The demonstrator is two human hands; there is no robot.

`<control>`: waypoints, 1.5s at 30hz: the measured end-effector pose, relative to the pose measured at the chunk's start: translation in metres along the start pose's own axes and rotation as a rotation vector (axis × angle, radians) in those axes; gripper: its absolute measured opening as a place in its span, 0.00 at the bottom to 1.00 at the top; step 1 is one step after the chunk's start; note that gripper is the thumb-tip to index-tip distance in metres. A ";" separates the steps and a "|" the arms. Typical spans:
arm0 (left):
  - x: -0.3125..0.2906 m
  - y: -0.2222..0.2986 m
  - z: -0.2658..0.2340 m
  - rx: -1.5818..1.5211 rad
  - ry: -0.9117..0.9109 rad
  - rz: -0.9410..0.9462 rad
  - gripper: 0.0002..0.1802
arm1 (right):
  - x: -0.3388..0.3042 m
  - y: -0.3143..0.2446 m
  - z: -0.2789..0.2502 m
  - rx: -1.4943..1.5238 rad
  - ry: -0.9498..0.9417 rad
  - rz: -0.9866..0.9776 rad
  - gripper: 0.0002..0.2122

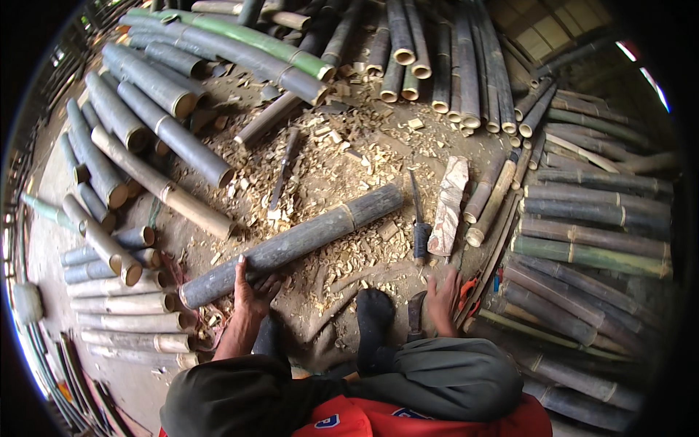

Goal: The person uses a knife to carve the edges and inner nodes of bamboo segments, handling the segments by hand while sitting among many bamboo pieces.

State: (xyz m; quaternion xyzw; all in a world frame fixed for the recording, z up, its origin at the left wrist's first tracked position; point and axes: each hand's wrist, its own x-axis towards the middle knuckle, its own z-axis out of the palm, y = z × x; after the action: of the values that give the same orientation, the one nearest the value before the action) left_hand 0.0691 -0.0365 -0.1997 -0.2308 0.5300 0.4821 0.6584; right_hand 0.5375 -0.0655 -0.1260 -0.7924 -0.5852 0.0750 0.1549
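A thick grey-green bamboo section [291, 244] lies slantwise in front of me, its far right end showing a pale joint ring. My left hand [253, 295] grips it near its lower left end, thumb on top and the fingers partly hidden beneath. My right hand [441, 300] is apart from the bamboo, low on the right, fingers stretched out and nothing visible in them. Close beside it are a dark tool [416, 315] and an orange-handled tool [466, 290]. Beyond it lie a dark-handled knife [420, 239] and a flat, pale slab with brown streaks [448, 207].
Wood shavings [342, 164] cover the ground ahead, with a long narrow blade [282, 175] among them. Bamboo lengths surround me: grey ones [156, 80] at left, upright-leaning ones [466, 65] at the back, a stack [593, 233] at right. My dark-socked foot [374, 320] is near the middle.
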 end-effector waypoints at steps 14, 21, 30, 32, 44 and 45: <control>-0.144 0.135 0.084 -0.137 -0.569 0.850 0.33 | 0.134 0.083 0.095 0.083 -0.278 0.438 0.61; -0.169 0.162 0.170 0.456 -0.313 1.117 0.31 | 0.143 0.085 0.082 0.302 -0.163 0.464 0.57; -0.154 0.064 0.218 1.831 -0.422 1.178 0.51 | 0.053 -0.030 0.065 0.641 -0.292 0.154 0.46; -0.129 0.034 0.213 2.066 -0.449 1.145 0.33 | 0.041 -0.062 0.080 0.484 -0.344 0.023 0.46; 0.001 0.173 0.143 1.357 0.800 1.202 0.59 | 0.007 -0.053 0.135 0.354 -0.337 -0.029 0.52; 0.001 0.194 0.127 1.174 0.867 1.040 0.63 | 0.008 -0.054 0.136 0.400 -0.381 -0.008 0.53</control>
State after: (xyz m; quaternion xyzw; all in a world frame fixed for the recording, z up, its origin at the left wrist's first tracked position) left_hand -0.0417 0.1503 -0.1182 0.2506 0.9309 0.2413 0.1109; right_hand 0.4504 -0.0218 -0.2358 -0.7155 -0.5804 0.3361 0.1955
